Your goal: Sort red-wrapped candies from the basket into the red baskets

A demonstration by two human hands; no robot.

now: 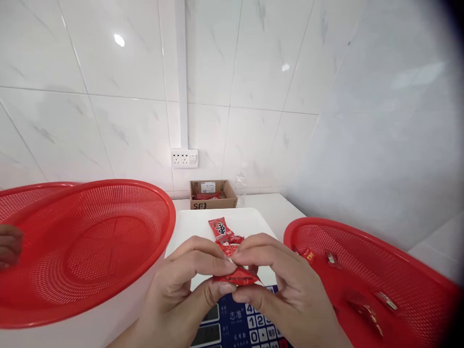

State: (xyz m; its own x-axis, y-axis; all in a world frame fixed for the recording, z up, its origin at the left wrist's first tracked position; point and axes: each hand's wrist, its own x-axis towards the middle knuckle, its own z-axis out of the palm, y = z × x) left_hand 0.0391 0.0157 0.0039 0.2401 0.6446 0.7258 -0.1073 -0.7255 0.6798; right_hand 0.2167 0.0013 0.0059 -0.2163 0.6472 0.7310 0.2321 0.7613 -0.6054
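Observation:
A small red wrapped packet [242, 277] is pinched between both my hands over the front of a digital scale [190, 222]. My left hand [186, 278] has its thumb and fingers closed on the packet's left side. Thumb and fingers of my right hand [286, 273] grip the right side, and the fingertips of both hands nearly meet. Just beyond my hands, another red packet [218, 228] with dark lettering lies on the white weighing plate, with more red wrapping partly hidden behind my fingers. Below my hands shows the blue keypad panel [237, 326], partly covered.
Left of the scale stands a large red plastic basket [168, 212], overlapping another basket [39, 186]. A co-worker's hand [9, 245] is at the left edge. The red basket [362, 232] on the right holds several small packets. A cardboard box [213, 205] stands near the tiled wall.

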